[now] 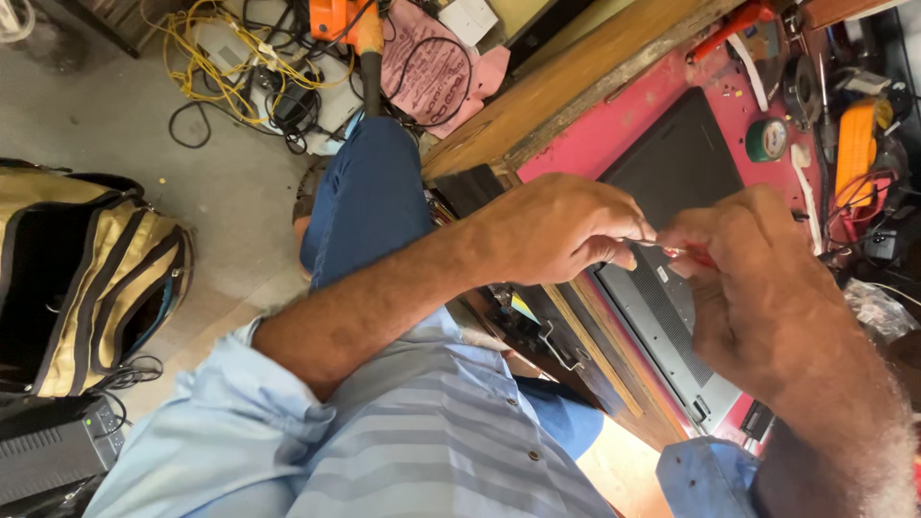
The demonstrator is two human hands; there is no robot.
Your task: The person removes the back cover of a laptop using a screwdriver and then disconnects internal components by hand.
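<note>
A dark grey laptop (pixel 672 168) lies with its vented underside up on a red workbench top (pixel 624 120). Over its near edge my right hand (pixel 767 297) is closed around a small red-handled screwdriver (pixel 693 255). My left hand (pixel 556 230) meets it from the left, with fingertips pinching the thin metal shaft. The tool's tip is hidden behind my fingers. My blue trouser leg (pixel 369 192) and striped light-blue shirt (pixel 432 441) fill the lower middle of the view.
A green tape roll (pixel 767 140), an orange tool (pixel 856 144) and tangled wires crowd the bench's far side. A wooden drawer with a metal handle (pixel 561 347) sits under the bench. On the floor are a tan and black bag (pixel 91 278), a black box (pixel 58 446) and yellow cables (pixel 221 58).
</note>
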